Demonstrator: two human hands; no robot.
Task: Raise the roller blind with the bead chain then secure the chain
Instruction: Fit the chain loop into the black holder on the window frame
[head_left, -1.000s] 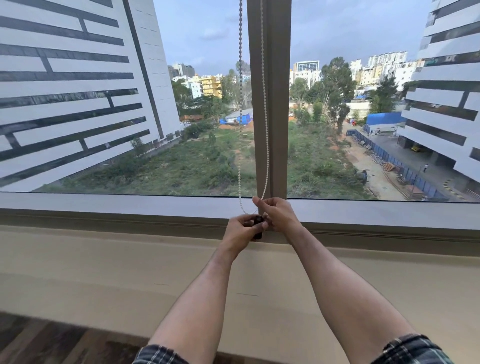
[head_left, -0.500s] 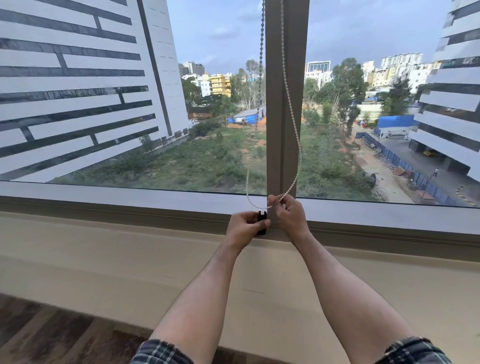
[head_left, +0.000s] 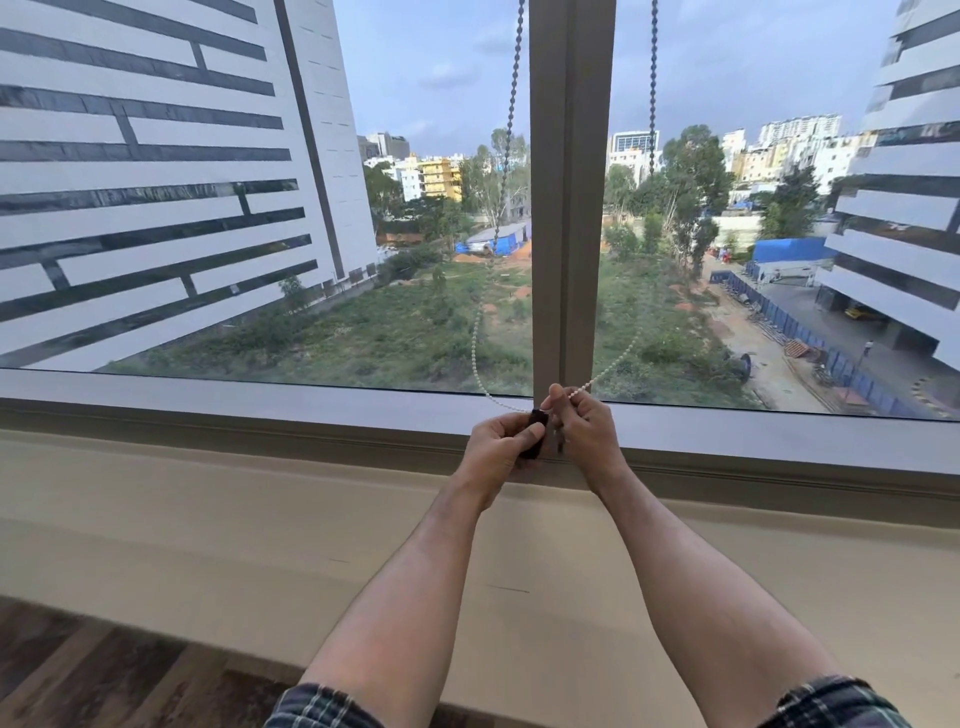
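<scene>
Black plastic, a small chain clip (head_left: 535, 434), sat pinched in your left hand (head_left: 498, 447), fingers closed narrowly on it at the foot of the window mullion (head_left: 570, 208). Your right hand (head_left: 584, 431) gripped the bead chain (head_left: 508, 130) just beside it, its slack loop hanging to both sides. No blind showed over the glass, so I judged raising done and securing in hand. Next you needed to seat the loop in the clip.
</scene>
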